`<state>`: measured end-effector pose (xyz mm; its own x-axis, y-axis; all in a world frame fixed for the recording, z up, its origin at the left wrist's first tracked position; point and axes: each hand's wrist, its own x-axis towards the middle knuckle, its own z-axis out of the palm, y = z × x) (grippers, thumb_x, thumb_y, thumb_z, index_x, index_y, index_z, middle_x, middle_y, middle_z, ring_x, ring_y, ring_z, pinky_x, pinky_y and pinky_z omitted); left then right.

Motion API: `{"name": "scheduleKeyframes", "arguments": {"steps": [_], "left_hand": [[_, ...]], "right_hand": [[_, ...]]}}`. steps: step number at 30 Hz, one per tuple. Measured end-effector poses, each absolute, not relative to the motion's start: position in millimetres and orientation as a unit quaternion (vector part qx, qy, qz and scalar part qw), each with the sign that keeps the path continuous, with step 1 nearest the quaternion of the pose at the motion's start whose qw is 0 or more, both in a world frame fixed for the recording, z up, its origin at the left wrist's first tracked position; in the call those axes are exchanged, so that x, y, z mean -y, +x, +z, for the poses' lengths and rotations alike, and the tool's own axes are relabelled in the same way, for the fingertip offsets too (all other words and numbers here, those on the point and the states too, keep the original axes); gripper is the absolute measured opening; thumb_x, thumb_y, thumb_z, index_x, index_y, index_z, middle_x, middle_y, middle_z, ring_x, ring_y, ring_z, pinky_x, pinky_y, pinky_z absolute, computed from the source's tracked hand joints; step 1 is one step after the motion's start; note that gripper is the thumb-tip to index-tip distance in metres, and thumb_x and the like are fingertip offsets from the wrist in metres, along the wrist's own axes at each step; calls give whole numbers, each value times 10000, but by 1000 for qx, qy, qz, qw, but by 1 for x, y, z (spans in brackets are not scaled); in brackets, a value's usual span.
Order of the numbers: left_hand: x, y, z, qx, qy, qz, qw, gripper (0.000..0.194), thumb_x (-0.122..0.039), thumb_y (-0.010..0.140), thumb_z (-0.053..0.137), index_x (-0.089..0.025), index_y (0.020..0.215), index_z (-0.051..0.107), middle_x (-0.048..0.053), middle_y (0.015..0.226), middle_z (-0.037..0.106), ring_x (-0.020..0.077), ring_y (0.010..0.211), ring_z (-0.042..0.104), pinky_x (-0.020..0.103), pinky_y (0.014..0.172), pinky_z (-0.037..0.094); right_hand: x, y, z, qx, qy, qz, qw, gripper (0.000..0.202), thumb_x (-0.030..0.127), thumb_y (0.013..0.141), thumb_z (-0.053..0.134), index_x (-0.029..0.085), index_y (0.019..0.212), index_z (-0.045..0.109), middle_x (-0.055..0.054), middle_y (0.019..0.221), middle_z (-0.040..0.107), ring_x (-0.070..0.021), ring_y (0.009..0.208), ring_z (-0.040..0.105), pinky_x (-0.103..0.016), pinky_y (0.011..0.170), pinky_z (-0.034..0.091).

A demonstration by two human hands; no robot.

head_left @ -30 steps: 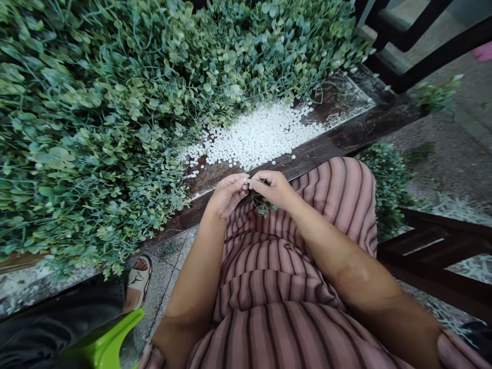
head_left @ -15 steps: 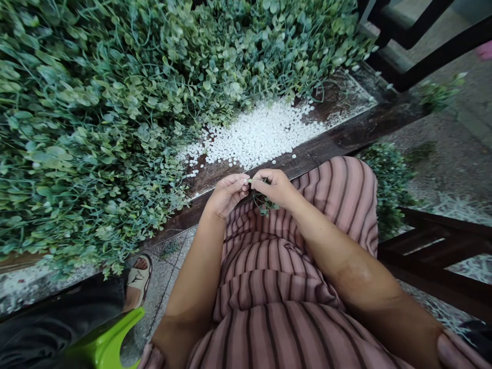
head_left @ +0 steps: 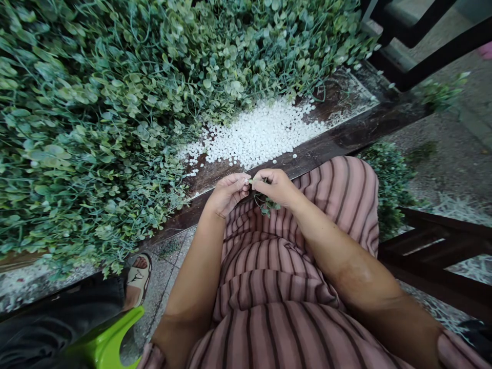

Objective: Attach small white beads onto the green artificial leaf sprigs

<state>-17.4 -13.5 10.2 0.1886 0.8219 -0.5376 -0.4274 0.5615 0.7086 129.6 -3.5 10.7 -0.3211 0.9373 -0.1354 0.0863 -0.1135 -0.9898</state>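
Note:
Above my lap, my left hand [head_left: 231, 192] pinches a small white bead [head_left: 246, 181] between thumb and fingertips. My right hand [head_left: 274, 185] grips the stem end of an artificial leafy sprig [head_left: 266, 206], whose green leaves hang below the fingers. The stem tip meets the bead where the two hands come together; how far it goes in is too small to see. Just beyond my hands, a loose heap of white beads [head_left: 265, 133] lies on the dark wooden table [head_left: 338, 141].
Artificial greenery [head_left: 154, 92] is piled high across the table's far and left side. At lower left are another person's sandalled foot [head_left: 139, 277] and a bright green plastic seat [head_left: 111, 341]. More greenery [head_left: 392, 184] and a dark wooden frame [head_left: 442, 251] stand to my right.
Almost nothing differs. Both hands keep the same pinch on bead and stem, and the view has shifted only very slightly.

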Motion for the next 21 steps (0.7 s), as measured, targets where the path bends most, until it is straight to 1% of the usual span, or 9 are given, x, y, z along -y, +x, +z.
{"name": "scheduleKeyframes", "arguments": {"steps": [3,11,15,21], "left_hand": [[13,-17,10,-479,207,418,744,219,-178,502,790,-107,666,664,-1,547,589,32,492,491,153,499,427],[13,-18,9,-471,213,418,747,231,-185,504,794,-102,675,662,0,542,595,31,490,498,147,499,428],[13,-18,9,-464,212,419,751,267,-195,470,812,-93,668,666,2,533,597,31,480,501,143,491,430],[14,-18,10,-461,223,416,751,264,-208,458,818,-100,653,676,-4,520,590,30,474,497,142,483,424]], "right_hand": [[3,130,11,560,-460,590,356,196,270,638,534,161,489,473,44,504,400,-67,523,344,-228,539,305],[2,132,11,557,-450,606,347,200,290,640,531,151,505,483,44,511,404,-62,525,339,-224,532,284],[1,132,11,559,-447,606,346,210,300,639,534,151,504,473,52,504,375,-57,516,320,-219,522,275],[1,133,8,565,-449,604,339,199,291,643,526,150,511,475,46,510,401,-57,517,326,-215,514,272]]}}
